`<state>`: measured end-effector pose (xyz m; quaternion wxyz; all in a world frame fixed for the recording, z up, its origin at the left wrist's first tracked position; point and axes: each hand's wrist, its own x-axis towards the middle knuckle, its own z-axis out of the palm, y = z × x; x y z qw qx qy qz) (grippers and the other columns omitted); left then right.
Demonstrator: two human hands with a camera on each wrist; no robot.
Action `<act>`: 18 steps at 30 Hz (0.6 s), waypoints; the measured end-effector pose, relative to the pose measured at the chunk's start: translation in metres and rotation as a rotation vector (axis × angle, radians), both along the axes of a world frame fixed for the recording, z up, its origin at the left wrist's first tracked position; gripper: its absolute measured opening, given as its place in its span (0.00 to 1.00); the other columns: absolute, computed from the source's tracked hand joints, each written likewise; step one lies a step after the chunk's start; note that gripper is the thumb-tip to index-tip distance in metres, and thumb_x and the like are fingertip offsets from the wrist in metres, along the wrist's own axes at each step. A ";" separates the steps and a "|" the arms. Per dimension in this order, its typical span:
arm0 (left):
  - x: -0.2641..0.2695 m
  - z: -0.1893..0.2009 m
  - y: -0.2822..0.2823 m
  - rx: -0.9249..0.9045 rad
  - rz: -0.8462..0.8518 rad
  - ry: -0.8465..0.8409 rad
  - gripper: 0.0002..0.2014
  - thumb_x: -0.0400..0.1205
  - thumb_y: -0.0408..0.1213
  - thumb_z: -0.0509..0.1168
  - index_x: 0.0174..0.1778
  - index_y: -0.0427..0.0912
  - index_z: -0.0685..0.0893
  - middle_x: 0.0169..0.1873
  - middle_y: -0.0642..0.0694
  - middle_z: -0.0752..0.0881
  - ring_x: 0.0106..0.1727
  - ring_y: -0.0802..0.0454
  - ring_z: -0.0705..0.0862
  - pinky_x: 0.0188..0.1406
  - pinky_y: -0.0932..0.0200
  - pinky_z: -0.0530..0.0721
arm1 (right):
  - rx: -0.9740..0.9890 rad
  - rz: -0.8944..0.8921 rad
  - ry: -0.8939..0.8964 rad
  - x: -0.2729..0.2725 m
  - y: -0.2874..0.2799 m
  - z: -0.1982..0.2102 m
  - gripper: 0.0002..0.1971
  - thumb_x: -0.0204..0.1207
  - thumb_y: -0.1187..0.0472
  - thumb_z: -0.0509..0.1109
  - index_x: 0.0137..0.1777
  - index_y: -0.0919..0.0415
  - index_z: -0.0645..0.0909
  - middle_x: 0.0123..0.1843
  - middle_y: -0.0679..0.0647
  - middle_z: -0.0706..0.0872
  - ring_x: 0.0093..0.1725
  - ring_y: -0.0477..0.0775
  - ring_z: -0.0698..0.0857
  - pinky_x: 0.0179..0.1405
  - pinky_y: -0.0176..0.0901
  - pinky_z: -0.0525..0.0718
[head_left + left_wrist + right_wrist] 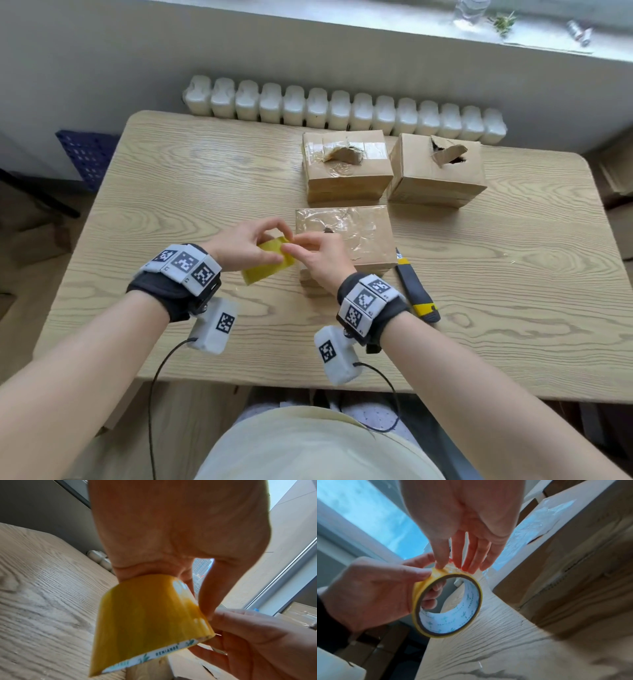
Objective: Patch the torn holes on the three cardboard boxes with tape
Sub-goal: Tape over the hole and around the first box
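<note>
My left hand (274,237) grips a yellow roll of tape (268,265) just above the table, thumb on its outer face and fingers through the core, as the right wrist view shows (426,584). My right hand (297,246) pinches the crinkled loose end at the top of the tape roll (447,604), its fingertips (453,564) on the rim. The near box (356,233) lies right behind the hands, its top covered in clear tape. The far left box (346,171) has tape around a raised flap. On the far right box (438,171) a torn hole (448,152) gapes open.
A yellow-and-black utility knife (415,289) lies on the wooden table (171,192) right of the near box. A white radiator (342,108) runs behind the table, with a blue crate (87,156) on the floor at the left. The table's left half is bare wood.
</note>
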<state>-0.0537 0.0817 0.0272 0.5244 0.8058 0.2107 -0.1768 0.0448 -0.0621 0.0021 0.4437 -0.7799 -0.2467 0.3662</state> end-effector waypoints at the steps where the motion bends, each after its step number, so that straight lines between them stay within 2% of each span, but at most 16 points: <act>1: 0.001 0.002 -0.001 -0.011 0.001 -0.005 0.18 0.60 0.58 0.66 0.47 0.69 0.78 0.45 0.52 0.90 0.41 0.53 0.85 0.42 0.55 0.83 | 0.040 -0.072 0.052 -0.001 -0.002 0.002 0.13 0.73 0.60 0.76 0.55 0.64 0.88 0.50 0.58 0.90 0.51 0.50 0.87 0.60 0.47 0.84; 4: 0.002 0.003 -0.007 -0.032 0.008 -0.038 0.19 0.61 0.58 0.67 0.48 0.69 0.77 0.45 0.51 0.89 0.42 0.53 0.85 0.40 0.57 0.83 | 0.132 -0.233 0.130 -0.004 -0.008 0.004 0.08 0.71 0.66 0.77 0.50 0.67 0.89 0.45 0.59 0.91 0.45 0.50 0.87 0.56 0.45 0.86; 7: 0.004 0.006 -0.018 -0.047 0.025 -0.087 0.19 0.65 0.54 0.69 0.52 0.64 0.77 0.44 0.47 0.89 0.38 0.57 0.85 0.34 0.64 0.82 | 0.128 -0.270 0.076 -0.004 -0.014 0.004 0.06 0.72 0.65 0.76 0.47 0.66 0.89 0.41 0.56 0.90 0.42 0.49 0.87 0.51 0.44 0.86; 10: 0.004 0.007 -0.027 -0.029 0.025 -0.128 0.18 0.69 0.54 0.70 0.54 0.61 0.77 0.42 0.41 0.89 0.34 0.58 0.84 0.29 0.68 0.81 | 0.110 -0.268 -0.002 -0.003 -0.023 0.003 0.01 0.73 0.63 0.75 0.42 0.59 0.89 0.38 0.51 0.88 0.41 0.49 0.86 0.49 0.48 0.87; 12: 0.003 0.006 -0.031 0.006 0.019 -0.140 0.13 0.76 0.47 0.71 0.52 0.63 0.78 0.42 0.37 0.89 0.33 0.57 0.83 0.29 0.68 0.79 | 0.094 -0.228 -0.048 -0.002 -0.029 0.002 0.04 0.74 0.62 0.75 0.39 0.53 0.87 0.37 0.49 0.87 0.42 0.50 0.87 0.49 0.51 0.88; 15: 0.001 0.005 -0.039 -0.020 0.050 -0.156 0.13 0.75 0.48 0.71 0.52 0.68 0.78 0.41 0.35 0.89 0.33 0.55 0.84 0.30 0.62 0.81 | 0.066 -0.170 -0.044 0.001 -0.037 -0.001 0.05 0.74 0.61 0.74 0.38 0.51 0.85 0.37 0.49 0.87 0.43 0.54 0.88 0.50 0.55 0.87; 18: 0.000 0.005 -0.048 -0.056 0.091 -0.174 0.20 0.70 0.56 0.71 0.57 0.67 0.78 0.45 0.33 0.88 0.39 0.43 0.88 0.38 0.46 0.85 | 0.056 -0.131 0.021 0.003 -0.044 -0.004 0.06 0.73 0.61 0.74 0.37 0.50 0.84 0.41 0.54 0.89 0.47 0.57 0.89 0.53 0.59 0.86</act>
